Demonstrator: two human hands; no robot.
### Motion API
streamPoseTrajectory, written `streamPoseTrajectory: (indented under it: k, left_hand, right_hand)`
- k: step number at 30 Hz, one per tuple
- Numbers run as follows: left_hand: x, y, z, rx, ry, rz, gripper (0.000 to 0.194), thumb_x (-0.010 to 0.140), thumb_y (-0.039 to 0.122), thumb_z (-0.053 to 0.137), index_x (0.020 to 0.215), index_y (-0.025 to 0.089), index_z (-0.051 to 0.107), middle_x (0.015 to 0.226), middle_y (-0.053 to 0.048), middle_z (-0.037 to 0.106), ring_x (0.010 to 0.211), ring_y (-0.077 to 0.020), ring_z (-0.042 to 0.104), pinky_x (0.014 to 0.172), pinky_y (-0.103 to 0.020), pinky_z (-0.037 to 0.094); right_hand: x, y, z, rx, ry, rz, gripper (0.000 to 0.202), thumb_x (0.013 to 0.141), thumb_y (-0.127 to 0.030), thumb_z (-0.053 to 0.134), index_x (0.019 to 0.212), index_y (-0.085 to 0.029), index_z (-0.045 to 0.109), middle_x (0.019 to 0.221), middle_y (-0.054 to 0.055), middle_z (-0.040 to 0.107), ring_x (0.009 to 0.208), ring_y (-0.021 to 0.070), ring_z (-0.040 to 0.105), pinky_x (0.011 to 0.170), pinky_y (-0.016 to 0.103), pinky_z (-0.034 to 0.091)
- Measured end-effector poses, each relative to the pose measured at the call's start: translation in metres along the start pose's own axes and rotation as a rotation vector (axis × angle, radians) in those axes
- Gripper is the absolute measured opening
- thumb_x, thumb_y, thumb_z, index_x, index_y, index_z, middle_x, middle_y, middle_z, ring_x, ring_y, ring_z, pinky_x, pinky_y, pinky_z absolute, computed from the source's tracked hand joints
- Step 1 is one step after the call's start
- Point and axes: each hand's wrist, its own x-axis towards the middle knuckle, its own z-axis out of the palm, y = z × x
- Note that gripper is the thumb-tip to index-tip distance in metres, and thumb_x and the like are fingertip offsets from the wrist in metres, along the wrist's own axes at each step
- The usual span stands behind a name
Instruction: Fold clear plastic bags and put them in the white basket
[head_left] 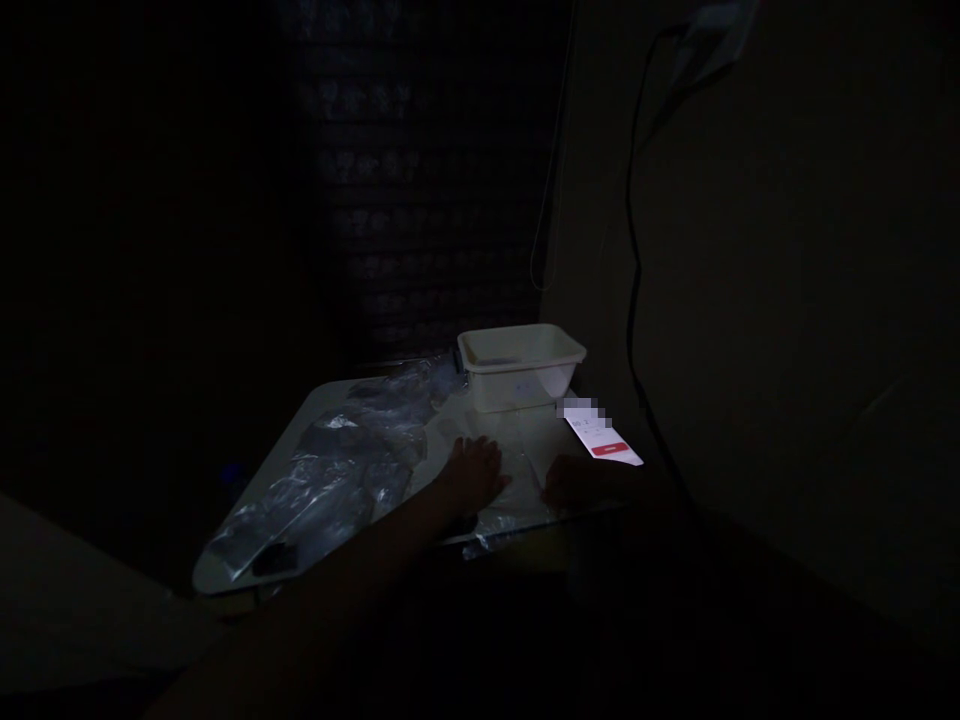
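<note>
The scene is very dark. My left hand [476, 476] lies palm down with its fingers spread on a clear plastic sheet or bag [517, 462] at the front of a pale table [322, 402]. Close to the right edge of that plastic is my right hand [566, 482], dim and in shadow; its fingers look bent inward, and whether they pinch the plastic is too dark to tell. Crumpled clear plastic bags [330, 480] cover the table's left part. Just right of my right hand, a lit phone screen [604, 435] shows a red button.
A white rectangular tub [517, 385] stands at the table's back right. A small dark object [275, 559] rests at the front left. A black cable [634, 270] hangs down the right wall from a socket. Dark blinds [442, 200] are behind the table.
</note>
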Motion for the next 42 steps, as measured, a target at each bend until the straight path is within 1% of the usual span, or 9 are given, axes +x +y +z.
streamPoseTrajectory:
  k: [2,6,9,15,21,28,32,37,42]
  left_hand:
    - [-0.001,0.001,-0.003,-0.005,0.001,-0.013,0.047,0.08,0.04,0.019,0.117,0.014,0.033,0.125,-0.013,0.031,0.115,-0.0262,0.023,0.088,-0.048,0.016]
    - [-0.001,0.004,-0.008,-0.051,-0.025,0.112,0.046,0.081,0.039,0.013,0.122,0.02,0.023,0.13,-0.009,0.022,0.117,-0.0222,0.02,0.087,-0.045,0.019]
    - [-0.001,0.006,-0.007,-0.05,-0.086,0.137,0.048,0.081,0.04,0.01,0.122,0.018,0.023,0.13,-0.01,0.021,0.117,-0.0222,0.019,0.086,-0.045,0.02]
    - [-0.002,0.003,-0.003,-0.022,-0.083,0.103,0.05,0.081,0.041,0.011,0.121,0.015,0.026,0.129,-0.012,0.022,0.117,-0.0242,0.018,0.087,-0.045,0.017]
    - [-0.003,0.003,-0.001,-0.011,-0.04,0.127,0.048,0.081,0.04,0.012,0.122,0.018,0.025,0.129,-0.012,0.024,0.116,-0.0242,0.021,0.087,-0.045,0.018]
    - [0.001,0.003,-0.002,-0.016,-0.072,0.098,0.05,0.081,0.042,0.011,0.122,0.017,0.025,0.129,-0.012,0.024,0.115,-0.0256,0.023,0.085,-0.047,0.018]
    - [0.001,-0.001,-0.002,-0.017,-0.071,0.08,0.051,0.08,0.042,0.011,0.122,0.017,0.026,0.129,-0.012,0.024,0.115,-0.0262,0.023,0.085,-0.047,0.019]
    - [-0.001,-0.002,-0.003,-0.007,-0.065,0.072,0.05,0.081,0.042,0.011,0.121,0.017,0.027,0.128,-0.012,0.025,0.115,-0.0264,0.024,0.084,-0.047,0.021]
    - [-0.001,0.0,-0.004,-0.002,-0.07,0.076,0.05,0.081,0.041,0.011,0.121,0.015,0.027,0.128,-0.013,0.025,0.115,-0.0263,0.024,0.084,-0.046,0.021]
  right_hand:
    - [0.003,-0.001,-0.002,-0.114,-0.025,0.045,0.024,0.065,-0.028,0.051,0.045,-0.015,0.051,0.045,0.0,0.052,0.045,0.0095,0.048,0.044,0.02,0.035]
    - [0.014,0.002,0.005,-0.428,0.184,0.049,0.02,0.07,-0.03,0.047,0.061,-0.015,0.055,0.069,0.006,0.059,0.064,0.0147,0.054,0.054,0.022,0.037]
    - [0.016,0.002,0.008,-0.567,0.155,0.06,0.025,0.07,-0.038,0.045,0.072,-0.015,0.056,0.077,0.007,0.06,0.07,0.0168,0.054,0.055,0.023,0.036]
    - [0.012,0.003,0.003,-0.551,-0.03,0.037,0.039,0.059,-0.054,0.05,0.068,-0.017,0.056,0.074,0.004,0.06,0.064,0.0153,0.054,0.048,0.021,0.035]
    - [0.019,0.004,0.008,-0.635,0.118,0.001,0.042,0.074,-0.048,0.032,0.072,-0.014,0.057,0.077,0.008,0.06,0.071,0.0171,0.055,0.058,0.024,0.037]
    - [0.004,-0.008,0.006,-0.528,-0.034,-0.013,0.03,0.059,-0.044,0.055,0.067,-0.016,0.057,0.071,0.004,0.06,0.062,0.0148,0.054,0.048,0.021,0.034]
    - [-0.014,-0.015,0.005,-0.448,-0.017,0.032,0.033,0.065,-0.046,0.046,0.069,-0.015,0.058,0.069,0.004,0.06,0.062,0.014,0.054,0.048,0.021,0.035]
    - [-0.021,-0.002,0.024,-0.658,0.012,-0.062,0.03,0.065,-0.043,0.046,0.07,-0.018,0.061,0.074,0.006,0.062,0.067,0.0177,0.056,0.054,0.024,0.037]
    - [-0.015,0.014,0.044,-0.734,0.055,-0.066,0.024,0.068,-0.03,0.043,0.076,-0.017,0.062,0.078,0.009,0.063,0.07,0.0198,0.057,0.058,0.027,0.039]
